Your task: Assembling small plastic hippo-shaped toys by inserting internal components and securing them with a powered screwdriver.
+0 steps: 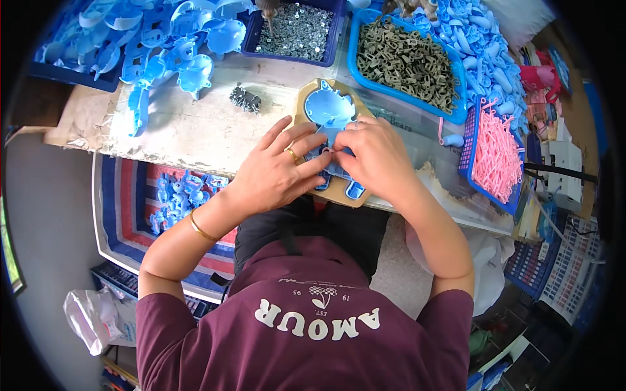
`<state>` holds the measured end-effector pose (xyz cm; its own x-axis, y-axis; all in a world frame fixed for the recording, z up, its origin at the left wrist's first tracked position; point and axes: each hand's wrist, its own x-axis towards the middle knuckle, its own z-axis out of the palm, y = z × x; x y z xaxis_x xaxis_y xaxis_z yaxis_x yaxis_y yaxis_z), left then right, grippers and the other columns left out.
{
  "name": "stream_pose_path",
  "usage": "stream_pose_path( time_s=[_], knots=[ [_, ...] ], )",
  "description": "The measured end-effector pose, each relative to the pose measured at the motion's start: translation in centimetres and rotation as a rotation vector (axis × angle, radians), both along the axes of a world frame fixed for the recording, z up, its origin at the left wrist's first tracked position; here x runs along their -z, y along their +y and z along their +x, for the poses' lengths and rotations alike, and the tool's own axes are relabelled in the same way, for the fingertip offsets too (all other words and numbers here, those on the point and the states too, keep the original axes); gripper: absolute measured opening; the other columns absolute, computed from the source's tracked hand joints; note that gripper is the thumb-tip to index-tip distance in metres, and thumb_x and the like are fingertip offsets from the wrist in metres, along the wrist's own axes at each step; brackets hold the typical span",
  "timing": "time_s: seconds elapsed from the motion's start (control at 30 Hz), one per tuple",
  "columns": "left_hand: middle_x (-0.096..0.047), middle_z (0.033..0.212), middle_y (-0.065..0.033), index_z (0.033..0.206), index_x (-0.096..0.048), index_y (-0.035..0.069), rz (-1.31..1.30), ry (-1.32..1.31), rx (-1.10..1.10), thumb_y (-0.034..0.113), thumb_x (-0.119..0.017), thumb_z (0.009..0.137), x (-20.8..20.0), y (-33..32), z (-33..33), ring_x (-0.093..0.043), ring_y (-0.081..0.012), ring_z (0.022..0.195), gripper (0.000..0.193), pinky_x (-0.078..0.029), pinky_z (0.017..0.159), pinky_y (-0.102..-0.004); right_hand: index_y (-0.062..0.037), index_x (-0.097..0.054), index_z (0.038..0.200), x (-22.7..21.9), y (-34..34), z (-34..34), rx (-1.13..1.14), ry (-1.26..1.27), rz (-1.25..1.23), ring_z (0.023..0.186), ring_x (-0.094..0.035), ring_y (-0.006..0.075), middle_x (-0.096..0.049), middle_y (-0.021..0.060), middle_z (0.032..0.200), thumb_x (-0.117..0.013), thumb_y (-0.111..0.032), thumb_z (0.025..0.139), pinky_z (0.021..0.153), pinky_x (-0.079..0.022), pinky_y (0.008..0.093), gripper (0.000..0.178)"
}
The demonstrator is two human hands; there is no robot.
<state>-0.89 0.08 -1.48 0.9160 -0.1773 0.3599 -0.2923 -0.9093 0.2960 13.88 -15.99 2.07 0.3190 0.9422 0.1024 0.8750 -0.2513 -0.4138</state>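
Note:
A light-blue plastic figure shell [329, 107], hollow side up, lies in a tan board-like holder [338, 194] at the table's near edge. Over its middle, from the left, my left hand [277, 166] reaches with fingers stretched and spread, the fingertips touching the shell. My right hand [375, 156] comes in from the right, thumb and fingers pinched together at the shell's middle. Whatever sits in that pinch is too small and covered to make out. Both hands hide the shell's centre, while its round upper part and two leg ends show.
Behind the holder stand a dark tray [290, 59] of small screws, under a hanging driver tip [268, 14], and a blue tray [353, 55] of metal clips. A basket [467, 148] of pink sticks stands right. Blue parts [195, 72] and a dark cluster [245, 99] lie left.

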Motion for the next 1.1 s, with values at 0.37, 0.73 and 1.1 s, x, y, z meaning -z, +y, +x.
stream_pose_path(
  time_s=[0.37,0.73,1.1],
  knots=[
    [-0.053,0.129,-0.0052,0.119,-0.062,0.018,0.064,0.059,0.018,0.036,-0.071,0.084,-0.5,-0.4,0.2,-0.045,-0.0281,0.129,0.04,-0.031,0.116,-0.0506,-0.0088,-0.067,0.085,-1.3,-3.9,-0.6,0.158,0.006,0.007,0.079,-0.063,0.0259,-0.063,0.0053,0.075,-0.073,-0.015,0.076,0.066,-0.05,0.039,0.012],
    [-0.054,0.122,-0.0072,0.112,-0.061,0.015,0.027,0.01,-0.014,0.036,-0.072,0.083,-0.5,-0.8,0.6,-0.046,-0.0294,0.126,0.037,-0.034,0.113,-0.0502,-0.0096,-0.064,0.077,0.4,-4.5,-0.5,0.183,-0.122,0.171,0.068,-0.064,0.0241,-0.062,0.0041,0.067,-0.075,-0.009,0.072,0.057,-0.05,0.0363,0.012],
    [-0.054,0.122,-0.0086,0.112,-0.061,0.013,0.005,-0.012,-0.006,0.036,-0.071,0.084,-0.3,-0.7,0.4,-0.047,-0.0309,0.125,0.037,-0.034,0.113,-0.051,-0.0087,-0.068,0.084,-0.8,-3.7,-0.7,0.175,-0.041,0.039,0.071,-0.065,0.0258,-0.064,0.0069,0.071,-0.074,-0.012,0.078,0.06,-0.05,0.0387,0.01]
  ],
)
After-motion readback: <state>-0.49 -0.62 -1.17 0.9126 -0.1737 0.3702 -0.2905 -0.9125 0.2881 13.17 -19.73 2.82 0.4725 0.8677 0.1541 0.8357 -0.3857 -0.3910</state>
